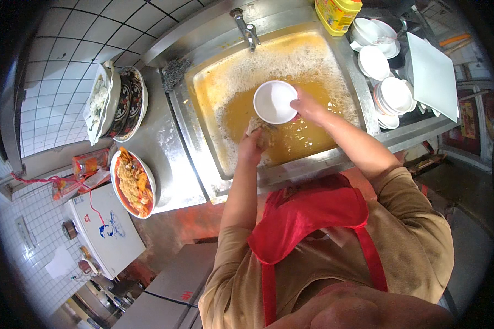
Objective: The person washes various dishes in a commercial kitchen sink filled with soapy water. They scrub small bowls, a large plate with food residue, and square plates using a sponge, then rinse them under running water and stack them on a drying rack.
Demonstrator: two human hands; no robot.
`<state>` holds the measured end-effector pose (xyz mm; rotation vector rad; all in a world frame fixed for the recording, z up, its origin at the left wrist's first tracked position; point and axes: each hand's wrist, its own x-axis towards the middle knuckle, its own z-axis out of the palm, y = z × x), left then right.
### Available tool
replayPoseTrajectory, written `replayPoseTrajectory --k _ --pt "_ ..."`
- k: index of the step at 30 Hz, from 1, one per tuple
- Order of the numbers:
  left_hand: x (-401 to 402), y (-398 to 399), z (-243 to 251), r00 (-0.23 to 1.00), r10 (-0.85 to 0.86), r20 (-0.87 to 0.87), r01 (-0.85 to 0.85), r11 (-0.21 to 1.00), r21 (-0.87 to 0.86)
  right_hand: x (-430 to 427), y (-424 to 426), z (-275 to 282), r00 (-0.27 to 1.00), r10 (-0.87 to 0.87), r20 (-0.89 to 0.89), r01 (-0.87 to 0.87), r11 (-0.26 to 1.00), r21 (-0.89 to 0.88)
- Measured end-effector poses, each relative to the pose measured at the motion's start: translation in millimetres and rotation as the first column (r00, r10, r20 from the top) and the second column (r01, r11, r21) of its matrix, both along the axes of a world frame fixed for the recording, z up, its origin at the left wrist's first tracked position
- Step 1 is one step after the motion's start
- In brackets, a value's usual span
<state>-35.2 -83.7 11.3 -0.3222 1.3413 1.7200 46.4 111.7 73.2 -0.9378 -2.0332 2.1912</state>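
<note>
A white bowl is gripped at its right rim by my right hand, its hollow side facing up at me. Below and left of the bowl, my left hand holds a wet, pale cloth; its fingers are partly hidden. Both hands are over a steel sink filled with cloudy yellow-brown water and white foam. A metal faucet stands at the sink's far edge.
Stacked white bowls and a white rectangular plate stand right of the sink, near a yellow jug. On the left are a steel wool pad, stacked patterned dishes and a bowl of food in red sauce.
</note>
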Motion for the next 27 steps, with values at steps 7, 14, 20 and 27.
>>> replayPoseTrajectory --k 7,14,20,27 --pt "9 -2 3 1.000 0.000 -0.023 -0.001 0.999 -0.041 21 32 1 0.999 0.035 0.009 -0.036 0.979 0.202" --pt "13 7 -4 0.998 -0.024 -0.059 0.028 0.998 0.064 38 50 36 0.892 0.339 -0.298 0.164 0.372 0.914" --pt "12 12 -8 0.999 -0.044 -0.020 0.045 0.998 0.040 53 85 50 0.895 0.352 -0.274 0.187 0.260 0.947" --pt "12 18 -9 0.984 -0.173 -0.035 0.173 0.985 0.000 111 209 34 0.905 -0.403 0.134 0.087 0.484 0.871"
